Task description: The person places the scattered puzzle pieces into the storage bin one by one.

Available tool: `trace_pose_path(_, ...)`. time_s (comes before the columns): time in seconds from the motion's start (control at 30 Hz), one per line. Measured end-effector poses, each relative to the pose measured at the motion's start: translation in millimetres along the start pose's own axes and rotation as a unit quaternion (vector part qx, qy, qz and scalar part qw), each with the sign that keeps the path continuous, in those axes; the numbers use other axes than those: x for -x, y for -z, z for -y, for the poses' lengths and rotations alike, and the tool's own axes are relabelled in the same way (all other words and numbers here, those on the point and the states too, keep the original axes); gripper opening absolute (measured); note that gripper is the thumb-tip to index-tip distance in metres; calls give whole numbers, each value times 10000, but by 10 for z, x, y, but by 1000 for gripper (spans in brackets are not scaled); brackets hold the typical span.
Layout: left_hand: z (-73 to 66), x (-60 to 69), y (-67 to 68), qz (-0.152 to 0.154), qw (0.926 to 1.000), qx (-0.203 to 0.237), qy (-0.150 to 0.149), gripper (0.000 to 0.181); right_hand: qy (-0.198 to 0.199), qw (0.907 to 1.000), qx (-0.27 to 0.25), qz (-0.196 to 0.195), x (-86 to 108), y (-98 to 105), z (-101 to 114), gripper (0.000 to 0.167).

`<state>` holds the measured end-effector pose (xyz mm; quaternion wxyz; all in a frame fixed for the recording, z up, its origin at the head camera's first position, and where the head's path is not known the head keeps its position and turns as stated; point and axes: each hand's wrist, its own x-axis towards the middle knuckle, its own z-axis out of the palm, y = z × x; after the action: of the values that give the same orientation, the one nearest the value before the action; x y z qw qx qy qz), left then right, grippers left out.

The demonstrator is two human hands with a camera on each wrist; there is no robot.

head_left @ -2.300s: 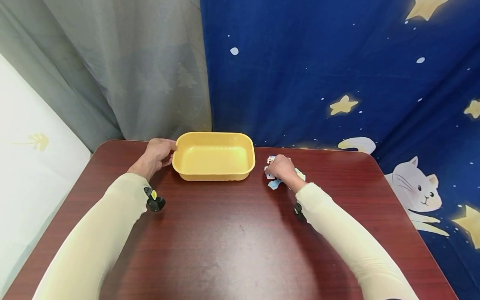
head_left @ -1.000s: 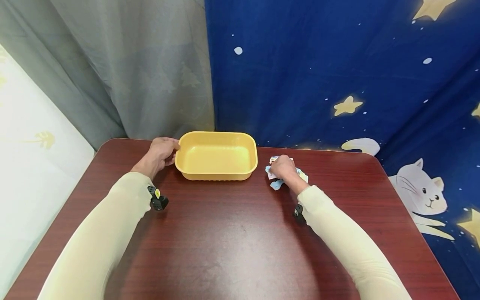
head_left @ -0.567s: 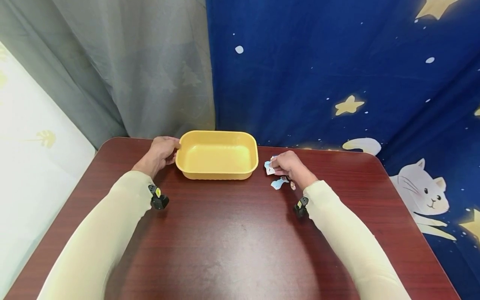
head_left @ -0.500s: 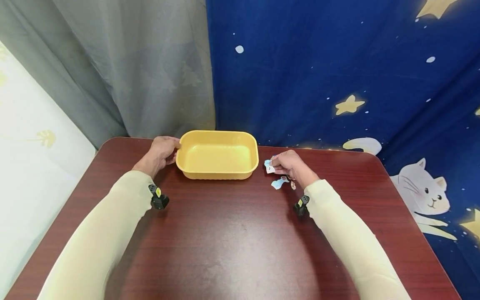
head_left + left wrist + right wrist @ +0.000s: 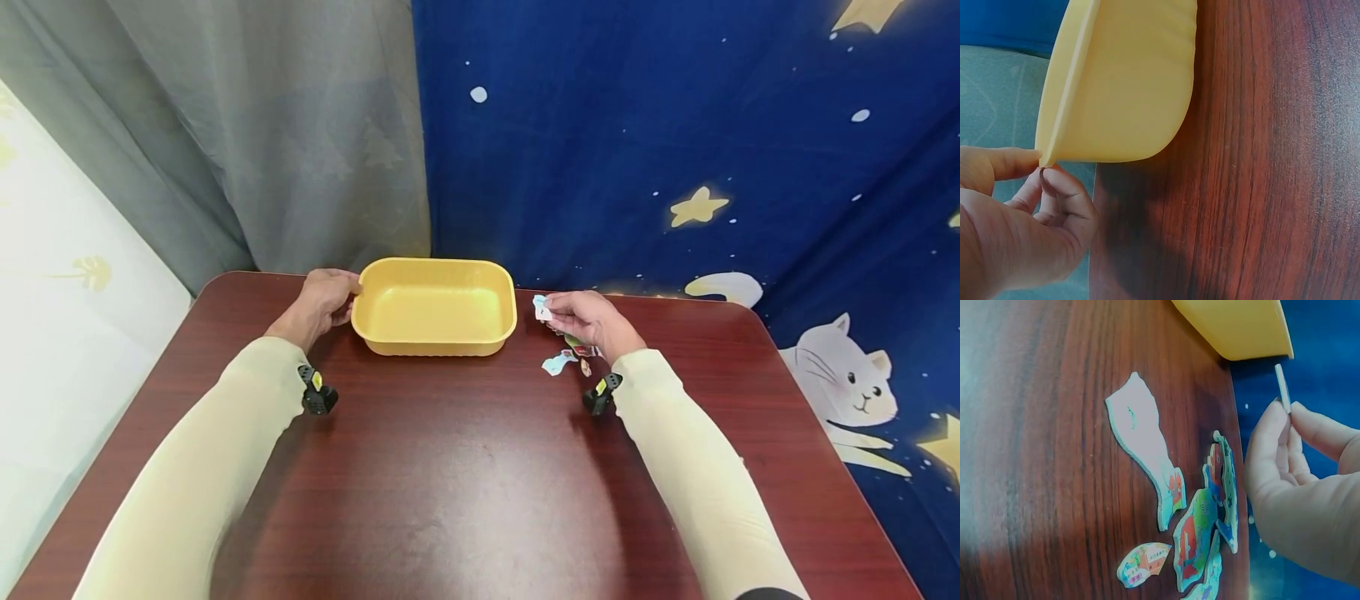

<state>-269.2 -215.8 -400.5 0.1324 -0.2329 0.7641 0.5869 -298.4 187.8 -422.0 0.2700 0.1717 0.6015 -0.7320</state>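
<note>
Head view: should the pinch of my right hand (image 5: pixel 590 318) loosen, the pale puzzle piece (image 5: pixel 542 307) might drop, as it juts beyond my fingertips near the desk's (image 5: pixel 450 467) far edge, right of the yellow plastic tub (image 5: pixel 435 349). Left wrist view: my left hand (image 5: pixel 1025 231) pinches the tub's rim, where an uneven pull could tilt it. Right wrist view: the piece stands edge-on between closed thumb and finger, apart from the loose pieces (image 5: pixel 1194 540).

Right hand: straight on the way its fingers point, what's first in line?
Likely the right end of the yellow basin, met first by the puzzle piece the right hand pinches. Relative height is unclear; it might pass above.
</note>
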Motion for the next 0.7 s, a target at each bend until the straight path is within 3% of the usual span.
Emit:
trace_pose_path(0.3, -11, -9, -3, -8, 10000, 27, -52, 35, 59, 9956, -887, 293, -39, -5, 57, 13)
trace_pose_path(0.7, 5, -7, -15, -52, 9999, -11, -164, 33, 172, 9958, -822, 376, -79, -268, 155, 10)
